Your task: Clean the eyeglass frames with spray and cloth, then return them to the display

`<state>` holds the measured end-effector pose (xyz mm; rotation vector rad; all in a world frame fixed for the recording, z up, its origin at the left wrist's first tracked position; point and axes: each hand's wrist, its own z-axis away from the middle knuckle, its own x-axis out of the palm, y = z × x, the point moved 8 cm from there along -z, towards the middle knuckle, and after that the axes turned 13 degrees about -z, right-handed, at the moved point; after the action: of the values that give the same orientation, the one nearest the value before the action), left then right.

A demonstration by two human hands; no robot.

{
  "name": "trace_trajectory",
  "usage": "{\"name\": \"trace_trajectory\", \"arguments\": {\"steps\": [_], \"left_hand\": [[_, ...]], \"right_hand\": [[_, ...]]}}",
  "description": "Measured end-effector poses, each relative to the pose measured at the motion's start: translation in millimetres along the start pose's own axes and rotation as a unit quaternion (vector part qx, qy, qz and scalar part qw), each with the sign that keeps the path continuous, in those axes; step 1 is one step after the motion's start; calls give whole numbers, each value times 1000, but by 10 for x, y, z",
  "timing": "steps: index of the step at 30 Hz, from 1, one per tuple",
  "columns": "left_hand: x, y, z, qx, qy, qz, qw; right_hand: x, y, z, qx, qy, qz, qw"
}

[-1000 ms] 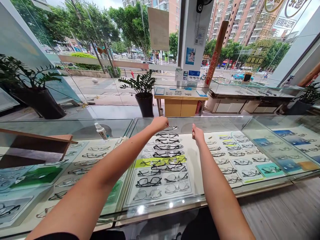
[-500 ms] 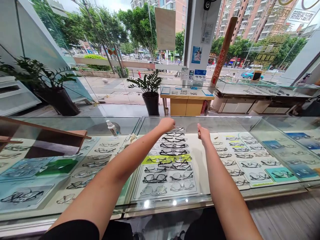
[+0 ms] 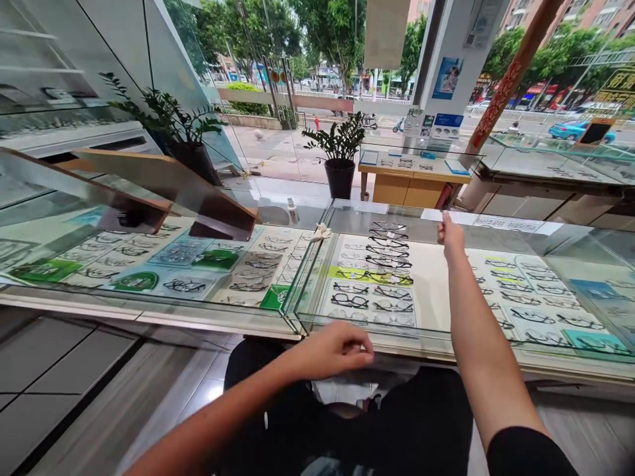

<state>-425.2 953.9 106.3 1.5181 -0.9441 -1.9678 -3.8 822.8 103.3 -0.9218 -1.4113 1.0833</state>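
In the head view my left hand [image 3: 342, 350] is near my body, in front of the glass display case [image 3: 310, 284]. Its fingers are loosely curled, with a gap between them and the thumb, and nothing shows inside. Stretched forward, my right hand [image 3: 450, 235] is closed at the far side of the case, thumb upward. Whatever it may hold is too small or hidden to make out. Between and beyond my hands, several eyeglasses [image 3: 391, 291] lie in rows under the glass. A yellow-green strip [image 3: 337, 273] runs beneath some frames.
A small white bottle [image 3: 292, 211] stands at the back left. Brown boards [image 3: 218, 198] slant over the left case. A crumpled pale cloth [image 3: 321, 231] is at the case joint. Beyond are a potted plant [image 3: 340, 175] and a wooden display table [image 3: 417, 188].
My left hand has drawn back from the far side of the case toward my body. My right hand stays closed at the far side. The view has swung left and down.
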Motion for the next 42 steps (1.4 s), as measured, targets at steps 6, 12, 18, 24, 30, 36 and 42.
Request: {"name": "trace_trajectory", "arguments": {"steps": [6, 12, 18, 24, 30, 36, 42], "left_hand": [[1344, -2001, 463, -366, 89, 504, 777], [1657, -2683, 322, -395, 201, 586, 678], [1776, -2816, 193, -408, 214, 615, 639], [1840, -2693, 317, -425, 211, 617, 628], [1939, -2275, 660, -453, 181, 590, 644], [1354, -756, 711, -142, -21, 352, 925], [-23, -253, 536, -18, 294, -286, 912]], "right_hand": [[233, -578, 820, -117, -102, 39, 987], [-12, -703, 1777, -137, -182, 146, 963], [-613, -461, 2183, -105, -150, 294, 938], [-927, -290, 2439, -75, -185, 387, 900], [-873, -471, 2532, -64, -217, 460, 859], [-325, -653, 2282, -120, -236, 497, 826], [593, -609, 1589, -233, -265, 575, 738]]}}
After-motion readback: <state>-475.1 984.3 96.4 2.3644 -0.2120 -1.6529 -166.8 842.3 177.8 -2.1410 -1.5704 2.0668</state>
